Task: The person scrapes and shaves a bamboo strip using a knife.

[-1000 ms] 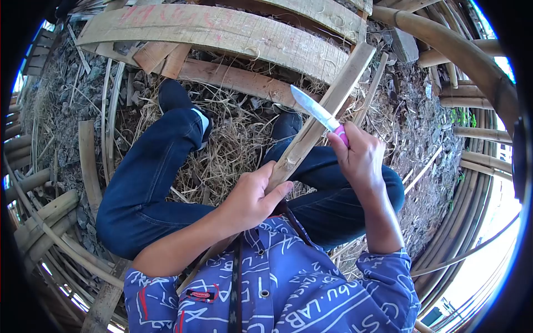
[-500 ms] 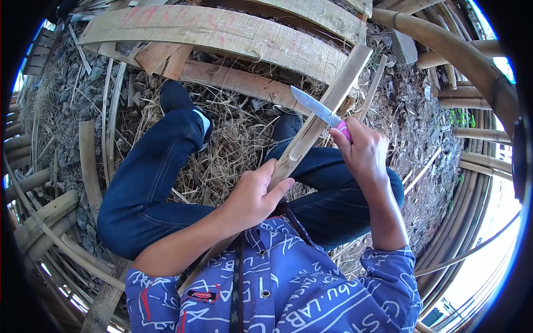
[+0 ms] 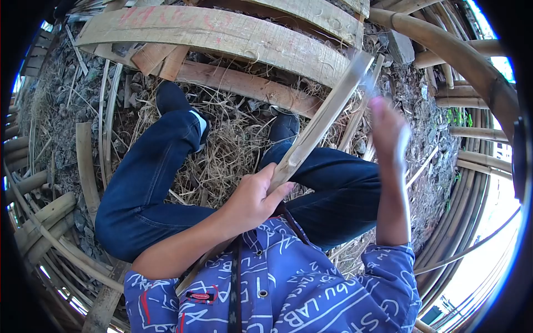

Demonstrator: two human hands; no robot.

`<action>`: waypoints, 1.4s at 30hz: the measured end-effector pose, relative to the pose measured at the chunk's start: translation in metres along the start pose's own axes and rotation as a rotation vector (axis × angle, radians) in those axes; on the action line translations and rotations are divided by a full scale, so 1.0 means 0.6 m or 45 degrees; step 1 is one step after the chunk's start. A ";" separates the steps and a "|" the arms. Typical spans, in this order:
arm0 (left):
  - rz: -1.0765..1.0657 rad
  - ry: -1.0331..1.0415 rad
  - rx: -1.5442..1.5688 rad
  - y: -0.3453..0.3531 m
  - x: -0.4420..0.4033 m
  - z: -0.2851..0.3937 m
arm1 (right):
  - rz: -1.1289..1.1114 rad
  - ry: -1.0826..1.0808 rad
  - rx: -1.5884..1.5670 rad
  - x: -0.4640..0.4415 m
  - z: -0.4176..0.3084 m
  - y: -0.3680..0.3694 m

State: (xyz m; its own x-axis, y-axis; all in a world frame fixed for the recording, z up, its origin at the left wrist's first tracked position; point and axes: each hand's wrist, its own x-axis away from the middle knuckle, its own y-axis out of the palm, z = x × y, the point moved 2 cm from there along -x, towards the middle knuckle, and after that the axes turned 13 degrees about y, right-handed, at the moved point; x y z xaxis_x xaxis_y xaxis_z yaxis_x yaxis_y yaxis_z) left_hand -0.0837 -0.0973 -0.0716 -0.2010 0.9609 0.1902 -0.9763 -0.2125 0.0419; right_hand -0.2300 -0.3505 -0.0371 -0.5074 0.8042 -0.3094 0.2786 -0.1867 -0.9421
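Note:
My left hand point(image 3: 261, 194) is wrapped round the near end of a split bamboo strip point(image 3: 325, 114), which slants up and away to the right. Smeared by motion, my right hand point(image 3: 390, 133) is closed on the pink handle of a knife point(image 3: 378, 103). The knife's blade is a blur beside the far end of the strip; whether it touches the strip I cannot tell. Below the strip are my bent legs in blue jeans, with dry shavings point(image 3: 222, 150) between them.
A wide pale plank point(image 3: 211, 28) lies across the front, with a reddish board point(image 3: 244, 83) below it. Thick bamboo poles point(image 3: 466, 55) rise at the right, and more bamboo point(image 3: 50, 222) stands at the left. Stony ground point(image 3: 416, 133) surrounds the shavings.
My right hand has swung the knife up and to the right, from the strip's middle toward its far end. My left hand keeps its hold in nearly the same place.

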 end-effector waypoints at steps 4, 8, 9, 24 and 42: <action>0.021 0.024 -0.003 -0.006 0.019 -0.012 | 0.065 0.313 0.075 -0.062 0.095 -0.045; 0.030 0.030 0.069 0.000 0.015 -0.013 | 0.052 0.323 -0.109 -0.042 0.066 -0.075; 0.028 0.031 0.061 0.000 0.016 -0.014 | 0.032 0.338 -0.190 -0.032 0.053 -0.074; 0.083 -0.137 0.143 -0.057 -0.011 0.050 | -0.388 0.518 -0.963 0.117 -0.082 -0.035; 0.105 -0.076 0.249 -0.040 -0.048 0.043 | -0.622 0.254 -0.847 0.072 -0.153 -0.044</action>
State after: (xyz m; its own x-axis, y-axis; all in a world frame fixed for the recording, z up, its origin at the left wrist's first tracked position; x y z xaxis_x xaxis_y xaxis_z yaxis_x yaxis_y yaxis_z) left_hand -0.0527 -0.1243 -0.0530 -0.2688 0.9278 0.2587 -0.9212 -0.3261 0.2123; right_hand -0.1847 -0.2589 -0.0136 -0.5594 0.8045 0.1999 0.5188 0.5279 -0.6725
